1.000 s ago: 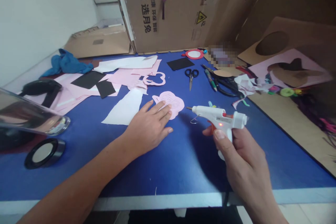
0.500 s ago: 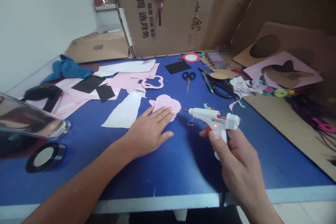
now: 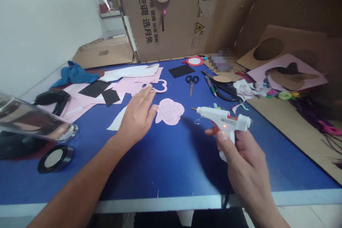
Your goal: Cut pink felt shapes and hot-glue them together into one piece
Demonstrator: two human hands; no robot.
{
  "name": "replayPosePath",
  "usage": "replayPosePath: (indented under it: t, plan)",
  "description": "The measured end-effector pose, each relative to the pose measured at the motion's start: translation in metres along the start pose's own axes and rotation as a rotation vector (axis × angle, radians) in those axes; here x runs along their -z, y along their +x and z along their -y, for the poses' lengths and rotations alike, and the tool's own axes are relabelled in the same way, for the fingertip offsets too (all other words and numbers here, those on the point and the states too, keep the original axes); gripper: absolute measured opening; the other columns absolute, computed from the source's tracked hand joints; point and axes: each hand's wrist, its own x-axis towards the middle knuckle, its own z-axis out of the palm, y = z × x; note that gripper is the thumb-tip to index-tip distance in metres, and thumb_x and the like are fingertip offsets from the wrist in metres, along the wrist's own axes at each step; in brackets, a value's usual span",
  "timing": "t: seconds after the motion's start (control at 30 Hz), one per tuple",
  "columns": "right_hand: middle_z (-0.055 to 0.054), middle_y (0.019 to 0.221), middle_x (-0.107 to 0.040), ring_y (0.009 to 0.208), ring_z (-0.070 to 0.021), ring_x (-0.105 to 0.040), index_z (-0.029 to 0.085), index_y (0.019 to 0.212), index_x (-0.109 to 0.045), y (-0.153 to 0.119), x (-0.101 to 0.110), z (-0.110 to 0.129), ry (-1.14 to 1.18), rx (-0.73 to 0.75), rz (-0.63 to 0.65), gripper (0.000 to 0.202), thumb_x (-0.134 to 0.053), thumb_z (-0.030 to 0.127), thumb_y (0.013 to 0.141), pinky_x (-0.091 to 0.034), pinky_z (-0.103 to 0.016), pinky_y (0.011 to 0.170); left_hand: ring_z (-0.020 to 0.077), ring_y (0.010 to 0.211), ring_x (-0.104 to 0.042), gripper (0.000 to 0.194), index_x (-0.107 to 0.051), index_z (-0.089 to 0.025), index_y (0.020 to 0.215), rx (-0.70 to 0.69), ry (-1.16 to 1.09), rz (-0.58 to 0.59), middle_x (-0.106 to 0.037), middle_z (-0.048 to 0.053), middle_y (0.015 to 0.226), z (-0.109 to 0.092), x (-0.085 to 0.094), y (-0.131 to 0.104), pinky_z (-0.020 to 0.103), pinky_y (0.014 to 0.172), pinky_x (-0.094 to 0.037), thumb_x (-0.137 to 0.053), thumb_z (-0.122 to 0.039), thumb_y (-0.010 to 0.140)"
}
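My right hand [image 3: 244, 160] grips a white hot glue gun [image 3: 221, 118] by its handle, a finger at the orange trigger. Its metal nozzle points left and a small light glows on its body. A pink paper cutout [image 3: 170, 112] with a wavy outline and drawn lines lies flat on the blue table, left of the nozzle and apart from it. My left hand [image 3: 139, 114] hovers with fingers outstretched just left of the cutout, holding nothing. Beneath it a white fabric-like piece [image 3: 115, 121] is partly hidden. A pink paper outline [image 3: 161, 86] lies beyond its fingertips.
Black-handled scissors [image 3: 191, 83] and a black sheet [image 3: 181, 71] lie farther back. On the left are a tilted clear cylinder [image 3: 64, 132], a tape roll [image 3: 55, 159] and a blue cloth [image 3: 76, 74]. White scraps [image 3: 247, 91] and cardboard [image 3: 283, 121] line the right side.
My left hand has lifted off the pink cutout and moved left and away, uncovering it. The cutout appears turned. The glue gun stays in my right hand, with little movement.
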Motion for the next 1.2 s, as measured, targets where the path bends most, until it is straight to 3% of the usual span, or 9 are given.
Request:
replayPosePath:
  t: [0.1,0.27,0.43,0.5,0.7,0.87,1.0,1.1,1.2]
  plan:
    - [-0.006,0.088,-0.072,0.074,-0.0208,-0.061,0.024,0.114,-0.08,0.007,0.002,0.004,0.136,-0.122,0.054,0.045,-0.069,0.065,0.1,-0.049,-0.033,0.063,0.0302,0.161,-0.046,0.053,-0.055,-0.014,0.159,0.045,-0.038,-0.005,-0.052,0.017,0.171,0.011,-0.002,0.001,0.056,0.135,-0.036,-0.039,-0.041,0.116]
    - [-0.001,0.075,-0.059,0.055,-0.0127,-0.042,0.022,0.105,-0.082,0.027,0.0,0.02,0.325,-0.257,0.147,0.045,-0.072,0.065,0.097,-0.029,-0.028,0.046,0.032,0.165,-0.04,0.056,-0.053,-0.016,0.163,-0.094,-0.038,0.199,-0.046,0.015,0.174,-0.004,-0.01,-0.004,0.061,0.136,-0.032,-0.04,-0.044,0.116]
    - [0.001,0.073,-0.058,0.056,-0.012,-0.042,0.02,0.105,-0.08,0.053,-0.019,0.033,0.397,-0.221,0.291,0.043,-0.072,0.062,0.098,-0.03,-0.028,0.048,0.0313,0.165,-0.039,0.054,-0.053,-0.02,0.163,-0.197,-0.064,0.423,-0.05,0.011,0.172,-0.018,-0.011,-0.007,0.065,0.136,-0.027,-0.04,-0.044,0.117]
    - [0.001,0.074,-0.06,0.059,-0.0132,-0.045,0.02,0.104,-0.078,0.063,-0.029,0.035,0.38,-0.146,0.36,0.041,-0.07,0.06,0.1,-0.033,-0.028,0.052,0.0302,0.165,-0.039,0.054,-0.051,-0.02,0.165,-0.164,-0.102,0.404,-0.049,0.012,0.173,-0.014,-0.011,-0.007,0.064,0.136,-0.028,-0.04,-0.043,0.117]
    - [-0.001,0.077,-0.064,0.07,-0.0171,-0.056,0.022,0.107,-0.078,0.076,-0.046,0.028,0.31,0.052,0.403,0.036,-0.066,0.055,0.104,-0.042,-0.03,0.062,0.0281,0.163,-0.044,0.045,-0.062,-0.019,0.153,-0.001,-0.175,0.107,-0.057,0.013,0.167,0.017,-0.004,-0.002,0.06,0.136,-0.032,-0.044,-0.032,0.115]
    - [-0.001,0.076,-0.065,0.071,-0.0186,-0.059,0.023,0.11,-0.077,0.077,-0.046,0.019,0.29,0.013,0.391,0.036,-0.067,0.057,0.104,-0.04,-0.03,0.055,0.0274,0.162,-0.045,0.046,-0.064,-0.022,0.149,-0.134,-0.243,0.249,-0.057,0.009,0.167,0.024,-0.005,0.0,0.062,0.133,-0.037,-0.044,-0.014,0.108]
    - [-0.002,0.076,-0.066,0.065,-0.0161,-0.055,0.024,0.094,-0.073,0.079,-0.046,0.014,0.276,-0.04,0.4,0.037,-0.07,0.059,0.102,-0.034,-0.028,0.048,0.0289,0.157,-0.051,0.054,-0.068,-0.023,0.144,-0.183,-0.218,0.346,-0.064,0.008,0.161,0.018,-0.006,-0.001,0.063,0.13,-0.04,-0.042,-0.003,0.102]
    - [-0.002,0.077,-0.066,0.061,-0.0148,-0.052,0.023,0.09,-0.072,0.082,-0.043,0.015,0.267,-0.055,0.401,0.039,-0.069,0.06,0.102,-0.032,-0.028,0.046,0.0301,0.14,-0.065,0.052,-0.072,-0.02,0.137,-0.221,-0.206,0.303,-0.073,0.012,0.147,0.017,-0.004,0.0,0.06,0.121,-0.05,-0.046,-0.001,0.096]
    - [-0.002,0.075,-0.064,0.06,-0.0154,-0.052,0.024,0.102,-0.078,0.084,-0.039,0.019,0.26,-0.045,0.399,0.036,-0.069,0.059,0.103,-0.034,-0.029,0.046,0.0294,0.137,-0.066,0.054,-0.073,-0.018,0.135,-0.256,-0.214,0.241,-0.071,0.016,0.148,0.019,-0.002,0.0,0.056,0.116,-0.055,-0.044,0.002,0.094]
